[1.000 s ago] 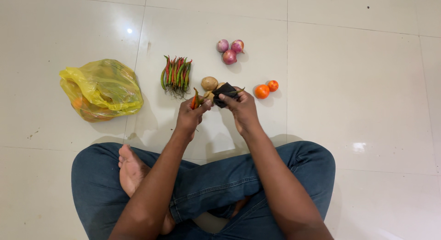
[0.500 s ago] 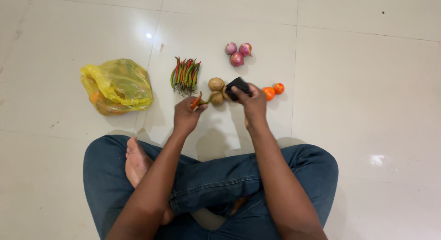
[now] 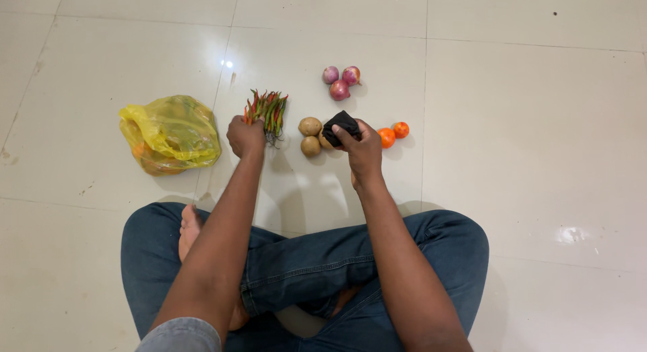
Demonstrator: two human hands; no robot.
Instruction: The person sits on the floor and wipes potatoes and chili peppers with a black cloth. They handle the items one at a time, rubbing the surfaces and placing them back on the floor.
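Observation:
I sit cross-legged on a tiled floor. My left hand (image 3: 244, 135) is curled at the near left edge of a pile of red and green chillies (image 3: 271, 109), with a few chillies sticking out from its fingers. My right hand (image 3: 362, 148) grips a small crumpled black bag (image 3: 339, 123) just above the floor. The bag hangs between the potatoes (image 3: 310, 127) on its left and two orange tomatoes (image 3: 392, 134) on its right. It partly hides one potato.
Three purple onions (image 3: 340, 82) lie beyond the potatoes. A yellow plastic bag (image 3: 172, 134) with produce inside lies at the left. My jeans-clad legs (image 3: 323, 271) and a bare foot (image 3: 190, 227) fill the near floor.
My left hand has carried its chillies away from the black bag, leftward and forward to the chilli pile. My right hand with the black bag has stayed near the potatoes.

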